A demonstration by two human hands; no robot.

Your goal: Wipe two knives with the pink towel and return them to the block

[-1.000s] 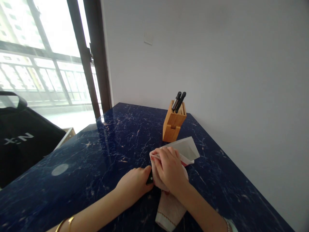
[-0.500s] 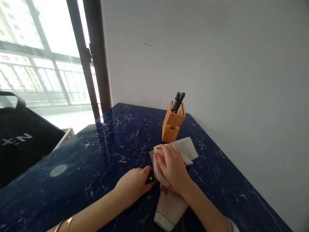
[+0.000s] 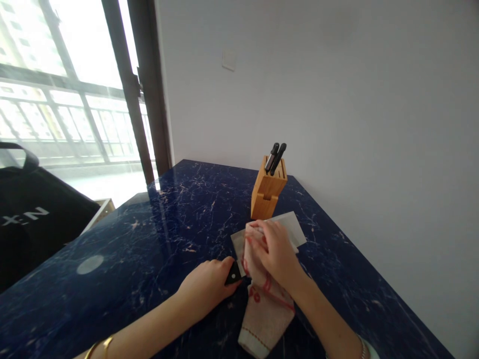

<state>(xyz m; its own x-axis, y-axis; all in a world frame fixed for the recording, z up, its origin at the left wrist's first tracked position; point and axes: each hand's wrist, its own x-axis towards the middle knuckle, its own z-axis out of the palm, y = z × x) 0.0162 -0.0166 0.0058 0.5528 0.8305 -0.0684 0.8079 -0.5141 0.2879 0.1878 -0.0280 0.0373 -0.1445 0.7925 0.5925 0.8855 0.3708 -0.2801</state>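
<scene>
My left hand (image 3: pixel 210 283) is closed around the black handle of a cleaver (image 3: pixel 294 227). Its broad, pale blade lies low over the table, stretching to the right. My right hand (image 3: pixel 277 253) is closed on a pinkish-white towel (image 3: pixel 265 321) with red markings and presses it against the middle of the blade. The towel's lower end hangs toward me and rests on the table. Under the towel and fingers, part of the blade is hidden. Just beyond the blade stands a wooden knife block (image 3: pixel 265 202), with two black-handled tools (image 3: pixel 276 158) in its slots.
The dark blue marbled table (image 3: pixel 179 209) runs back to a pale wall (image 3: pixel 337 124). A round whitish spot (image 3: pixel 90 264) shows on its left side. At the far left are a black bag (image 3: pixel 37 219) with white lettering and a large window with a dark frame (image 3: pixel 145 85).
My right hand and the towel have slid a little to the right along the blade, baring more of it near the handle. My left hand stays in place on the cleaver's handle.
</scene>
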